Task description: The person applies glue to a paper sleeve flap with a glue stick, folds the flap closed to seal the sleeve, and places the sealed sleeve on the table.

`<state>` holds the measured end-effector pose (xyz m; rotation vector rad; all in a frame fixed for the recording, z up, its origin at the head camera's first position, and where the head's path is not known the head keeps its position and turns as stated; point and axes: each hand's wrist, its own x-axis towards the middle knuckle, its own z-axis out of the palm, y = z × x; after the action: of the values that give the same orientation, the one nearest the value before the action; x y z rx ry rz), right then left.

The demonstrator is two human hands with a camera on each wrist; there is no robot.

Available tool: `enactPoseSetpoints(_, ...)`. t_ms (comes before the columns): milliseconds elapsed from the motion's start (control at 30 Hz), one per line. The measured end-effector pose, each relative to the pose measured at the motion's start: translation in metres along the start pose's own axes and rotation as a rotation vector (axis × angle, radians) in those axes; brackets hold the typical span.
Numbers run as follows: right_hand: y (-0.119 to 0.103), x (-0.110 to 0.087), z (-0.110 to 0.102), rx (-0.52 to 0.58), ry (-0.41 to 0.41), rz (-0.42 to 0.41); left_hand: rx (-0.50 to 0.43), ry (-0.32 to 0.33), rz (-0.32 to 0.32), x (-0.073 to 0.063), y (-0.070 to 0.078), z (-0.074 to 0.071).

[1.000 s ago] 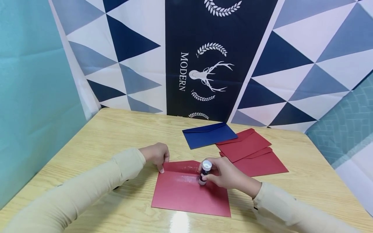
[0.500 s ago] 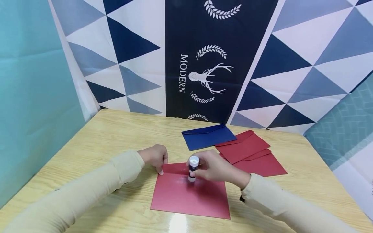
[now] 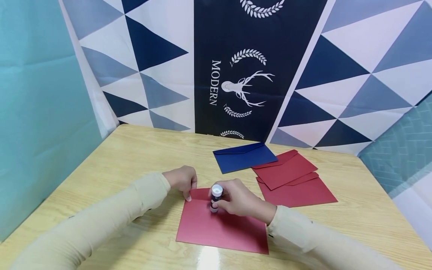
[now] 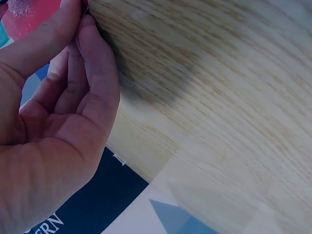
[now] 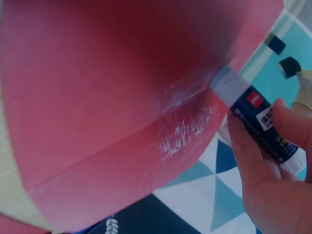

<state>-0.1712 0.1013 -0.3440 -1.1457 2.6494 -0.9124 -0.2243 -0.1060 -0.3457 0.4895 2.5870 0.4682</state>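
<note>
A red envelope (image 3: 222, 232) lies on the table with its flap spread open at the far side. My right hand (image 3: 241, 200) grips a glue stick (image 5: 261, 122) with a dark label, held nearly upright with its tip against the envelope by the flap's fold. White glue smears (image 5: 183, 136) show on the flap in the right wrist view. At the envelope's far left corner, my left hand (image 3: 183, 180) pinches the flap's edge between thumb and fingers. The left wrist view shows that left hand (image 4: 63, 112) with only a little of the red paper past its fingertips.
Behind the right hand lie a blue envelope (image 3: 244, 158) and two overlapping red envelopes, the upper one (image 3: 287, 170) partly covering the lower one (image 3: 303, 193). A patterned cloth (image 3: 162, 75) hangs at the back edge of the wooden table (image 3: 145, 150).
My right hand has carried the glue stick leftward along the flap's fold, toward the left hand. The left hand keeps its pinch at the corner. The view has shifted slightly.
</note>
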Motion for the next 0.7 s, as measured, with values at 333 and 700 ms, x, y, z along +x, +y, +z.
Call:
enactPoseSetpoints(333,0.010,-0.027,-0.013,0.020,0.001,0.053,-0.026,-0.006,-0.011,0.000,0.001,0.000)
enactPoseSetpoints(700,0.017,-0.045,-0.023,0.026,0.000,0.082,-0.027,0.002,-0.013,-0.001,0.000,0.000)
